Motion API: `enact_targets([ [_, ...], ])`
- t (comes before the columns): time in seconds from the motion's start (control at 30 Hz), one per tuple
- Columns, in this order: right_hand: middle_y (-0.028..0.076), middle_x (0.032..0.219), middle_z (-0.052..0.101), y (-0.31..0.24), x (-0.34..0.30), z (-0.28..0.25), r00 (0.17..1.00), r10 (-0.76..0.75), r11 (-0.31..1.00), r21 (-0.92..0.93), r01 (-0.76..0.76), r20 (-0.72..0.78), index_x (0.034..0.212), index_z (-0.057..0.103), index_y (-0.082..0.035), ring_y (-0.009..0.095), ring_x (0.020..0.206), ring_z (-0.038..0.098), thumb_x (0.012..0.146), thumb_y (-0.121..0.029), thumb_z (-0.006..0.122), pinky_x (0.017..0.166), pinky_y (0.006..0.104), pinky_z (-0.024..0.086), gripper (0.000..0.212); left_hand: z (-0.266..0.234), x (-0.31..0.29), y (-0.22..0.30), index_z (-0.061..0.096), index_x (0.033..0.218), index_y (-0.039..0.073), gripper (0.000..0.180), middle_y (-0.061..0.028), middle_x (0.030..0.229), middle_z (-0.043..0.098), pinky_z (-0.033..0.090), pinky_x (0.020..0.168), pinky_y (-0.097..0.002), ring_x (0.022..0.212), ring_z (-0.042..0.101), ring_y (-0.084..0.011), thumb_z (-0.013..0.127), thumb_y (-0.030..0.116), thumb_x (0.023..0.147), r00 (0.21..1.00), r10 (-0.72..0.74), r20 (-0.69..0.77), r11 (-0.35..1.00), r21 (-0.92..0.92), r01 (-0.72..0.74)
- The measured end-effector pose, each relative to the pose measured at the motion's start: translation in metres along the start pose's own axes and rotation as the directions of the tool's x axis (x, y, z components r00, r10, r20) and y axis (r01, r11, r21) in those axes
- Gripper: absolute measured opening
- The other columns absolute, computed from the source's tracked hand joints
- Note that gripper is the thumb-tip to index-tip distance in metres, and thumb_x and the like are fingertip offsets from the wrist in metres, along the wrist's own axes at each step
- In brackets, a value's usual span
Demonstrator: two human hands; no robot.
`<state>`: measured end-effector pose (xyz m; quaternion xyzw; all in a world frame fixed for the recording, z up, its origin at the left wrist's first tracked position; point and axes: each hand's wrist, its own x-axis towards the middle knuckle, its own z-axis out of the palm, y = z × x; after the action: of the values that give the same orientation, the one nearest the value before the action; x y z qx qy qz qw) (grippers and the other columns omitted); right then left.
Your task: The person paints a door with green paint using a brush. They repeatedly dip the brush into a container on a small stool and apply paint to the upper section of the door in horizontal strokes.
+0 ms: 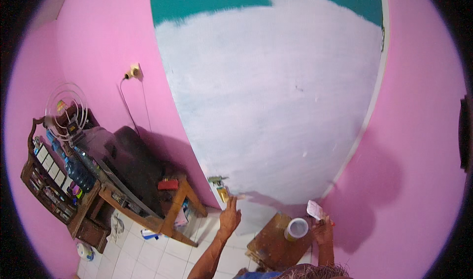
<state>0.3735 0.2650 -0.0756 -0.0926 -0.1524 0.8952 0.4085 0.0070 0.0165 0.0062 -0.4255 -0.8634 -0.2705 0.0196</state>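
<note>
Before me stands a door (276,101), coated in thin, streaky white over most of its face, with a ragged band of teal green at the top. My right hand (323,232) is closed around a paintbrush (314,209), its broad head white with paint and pointing up toward the door's lower right. My left hand (230,219) reaches up to the door's left edge with fingers stretched out, just beside the brass-coloured lock plate (223,195). Whether the fingertips touch the door I cannot tell. Left of my right hand, a tub of white paint (296,228) sits on a wooden stool (272,239).
At left, a television (123,170) stands on a wooden table (189,200), with a fan (69,114) and a dark wooden cabinet (51,200) behind. A cord hangs from a wall socket (134,72). Pink walls (414,131) flank the door above white floor tiles (167,252).
</note>
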Motion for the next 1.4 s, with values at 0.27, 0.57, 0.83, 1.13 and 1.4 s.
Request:
enact_targets([
  [0.27,0.002,0.125,0.058,-0.041,0.079,0.304,0.924,-0.366,0.696,-0.627,0.35,0.109,0.13,0.056,-0.016,0.017,0.112,0.054,0.104,-0.035,0.061,0.091,0.0387,0.043,0.033,-0.012,-0.002,-0.001,0.038,0.153,0.005,0.068,-0.0178,0.157,0.04,0.059,0.087,-0.0494,0.11,0.067,-0.042,0.067,0.021,0.093,0.997,0.004,0.079,1.0,0.014,-0.005],
  [0.57,0.013,0.11,0.068,0.021,0.076,0.64,0.363,-0.55,0.303,-0.226,0.926,0.752,0.123,0.064,0.006,0.02,0.094,0.07,0.099,-0.022,0.069,0.074,0.033,0.062,0.037,-0.029,-0.011,-0.008,0.04,0.151,0.004,0.068,-0.0158,0.155,0.043,0.059,0.084,-0.0481,0.103,0.07,-0.0375,0.069,0.016,0.09,0.991,0.112,0.069,0.994,-0.019,-0.11],
  [0.83,0.016,0.104,0.072,0.073,0.105,0.761,0.064,-0.518,0.083,-0.025,0.996,0.853,0.121,0.067,0.006,0.02,0.09,0.073,0.098,-0.021,0.071,0.074,0.0319,0.064,0.036,-0.016,-0.006,-0.021,0.035,0.154,0.004,0.072,-0.017,0.157,0.037,0.06,0.088,-0.0488,0.108,0.068,-0.04,0.069,0.018,0.092,0.98,0.193,0.047,0.98,-0.065,-0.19],
  [1.13,0.014,0.099,0.073,0.044,0.153,0.75,0.08,-0.611,-0.026,-0.121,0.992,0.788,0.116,0.07,0.007,0.018,0.087,0.073,0.097,-0.019,0.072,0.071,0.0299,0.064,0.032,-0.017,-0.007,-0.035,0.031,0.157,0.005,0.077,-0.017,0.157,0.038,0.06,0.088,-0.0479,0.109,0.068,-0.0402,0.07,0.018,0.092,0.971,0.235,0.052,0.968,-0.103,-0.229],
  [1.4,0.009,0.092,0.076,-0.012,0.166,0.728,-0.271,-0.588,-0.663,-0.262,0.701,0.763,0.112,0.075,-0.003,0.018,0.079,0.074,0.096,-0.026,0.073,0.07,0.0297,0.062,0.028,-0.018,-0.005,-0.036,0.032,0.156,0.002,0.077,-0.0213,0.156,0.037,0.061,0.085,-0.0471,0.106,0.069,-0.0412,0.07,0.018,0.091,0.961,0.264,0.078,0.963,-0.08,-0.258],
])
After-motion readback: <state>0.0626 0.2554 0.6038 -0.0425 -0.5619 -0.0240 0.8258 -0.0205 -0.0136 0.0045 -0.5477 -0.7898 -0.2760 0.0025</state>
